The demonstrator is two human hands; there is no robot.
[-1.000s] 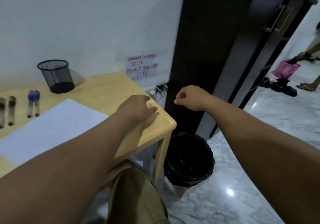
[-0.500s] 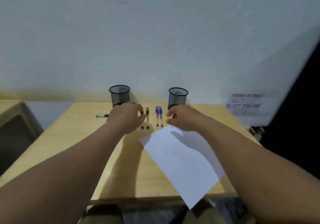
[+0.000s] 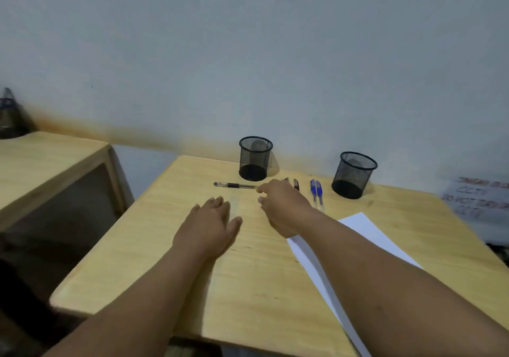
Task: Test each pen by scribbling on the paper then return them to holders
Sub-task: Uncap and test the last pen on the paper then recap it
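Both hands shifted: right hand [image 3: 283, 205] loose-gripped at black pen [image 3: 235, 185], left hand [image 3: 210, 225] flat, unclenched.

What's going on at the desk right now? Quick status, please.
Left hand flat on desk, empty. Right hand open, fingertips at black pen. Both mesh holders empty; paper unmarked. Nothing in the way.

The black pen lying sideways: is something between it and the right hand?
Nothing visible. The right hand has its fingertips at the end of the black pen, with only bare table around it; whether they touch is unclear.
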